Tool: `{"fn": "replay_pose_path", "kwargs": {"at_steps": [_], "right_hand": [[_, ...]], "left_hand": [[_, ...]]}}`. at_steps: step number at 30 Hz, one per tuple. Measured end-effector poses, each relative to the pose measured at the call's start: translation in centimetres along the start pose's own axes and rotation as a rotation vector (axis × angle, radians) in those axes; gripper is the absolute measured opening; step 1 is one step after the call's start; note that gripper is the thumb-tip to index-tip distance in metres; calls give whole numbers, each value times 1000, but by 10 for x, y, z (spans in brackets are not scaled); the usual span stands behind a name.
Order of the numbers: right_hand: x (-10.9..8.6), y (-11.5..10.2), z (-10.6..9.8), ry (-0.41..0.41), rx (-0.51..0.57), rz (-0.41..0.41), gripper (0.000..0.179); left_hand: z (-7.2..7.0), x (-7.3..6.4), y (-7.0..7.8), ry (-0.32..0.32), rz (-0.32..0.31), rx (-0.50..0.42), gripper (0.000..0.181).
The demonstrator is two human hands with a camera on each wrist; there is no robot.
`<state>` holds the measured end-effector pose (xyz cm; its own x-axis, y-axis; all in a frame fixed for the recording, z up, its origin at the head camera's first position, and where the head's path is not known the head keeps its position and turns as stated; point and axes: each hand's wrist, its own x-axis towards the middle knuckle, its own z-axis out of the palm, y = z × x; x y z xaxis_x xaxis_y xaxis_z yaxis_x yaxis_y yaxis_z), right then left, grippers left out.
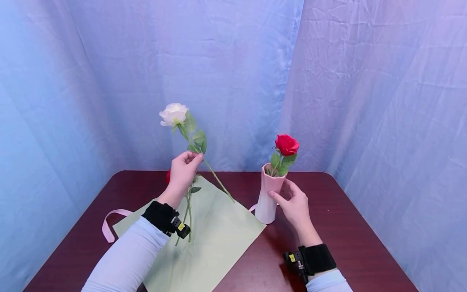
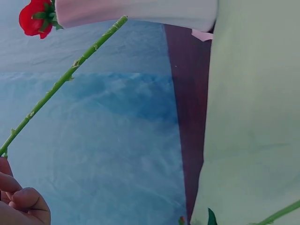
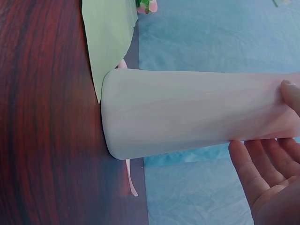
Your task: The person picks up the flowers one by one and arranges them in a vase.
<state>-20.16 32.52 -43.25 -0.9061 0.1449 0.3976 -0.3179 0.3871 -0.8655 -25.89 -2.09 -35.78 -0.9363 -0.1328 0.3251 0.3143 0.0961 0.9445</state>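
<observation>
My left hand pinches the stem of a white rose above the green paper, its bloom up and to the left. The cut end of that stem slants down toward the vase in the left wrist view. A pink-and-white vase stands at the paper's right corner, tilted a little, with a red rose in it. Around the vase's upper right side my right hand curls, thumb on the front and fingers behind, as the right wrist view shows too.
Green wrapping paper lies on the dark wooden table. On it are loose stems, with a red bloom partly hidden behind the left hand. Pink ribbon pokes out at the paper's left. Blue curtains hang behind.
</observation>
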Motion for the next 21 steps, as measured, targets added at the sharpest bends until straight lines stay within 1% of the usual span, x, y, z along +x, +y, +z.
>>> {"fn": "replay_pose_path", "kwargs": {"at_steps": [3, 8, 14, 21], "right_hand": [[0, 0, -1, 2, -4, 0, 65], [0, 2, -1, 2, -3, 3, 64], [-2, 0, 0, -5, -8, 13, 66], [-1, -1, -1, -6, -2, 12, 65]], "left_hand": [[3, 1, 6, 6, 29, -28, 27], [7, 1, 17, -3, 62, -64, 28], [11, 3, 27, -7, 65, -139, 25], [17, 5, 33, 2, 73, -179, 24]]}}
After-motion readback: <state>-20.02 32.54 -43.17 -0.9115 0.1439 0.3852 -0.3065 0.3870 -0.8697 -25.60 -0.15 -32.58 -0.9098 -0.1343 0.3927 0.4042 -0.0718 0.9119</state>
